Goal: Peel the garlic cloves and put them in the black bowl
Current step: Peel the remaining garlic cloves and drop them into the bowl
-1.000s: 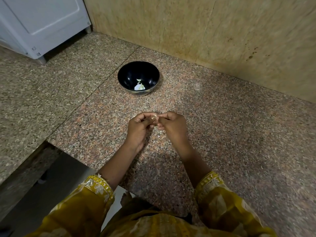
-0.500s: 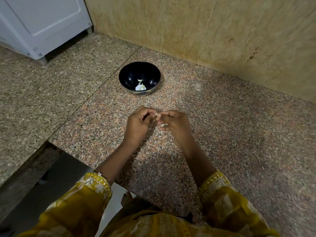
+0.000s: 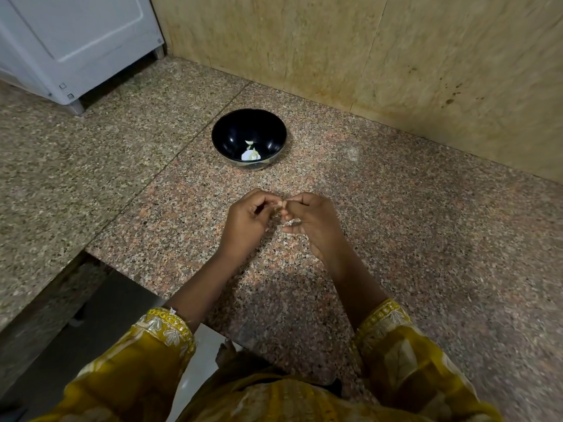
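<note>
Between my fingertips: one garlic clove [image 3: 277, 206], pinched by left hand [image 3: 246, 222] and right hand [image 3: 315, 225]; peeling underway. Next, I judge: drop into black bowl [image 3: 227, 138] beyond.

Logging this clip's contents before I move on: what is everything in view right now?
bowl: one, black, on the counter ahead of the hands.
garlic: two pale pieces, at the bowl's bottom.
clove: one, pale, between both hands' fingertips.
counter: one, speckled granite, under bowl and hands.
wall: beige tiles, behind the counter.
appliance: one, white, far left corner.
sleeves: two, yellow, bottom edge.
left hand: pinches the clove.
right hand: pinches the clove.
</note>
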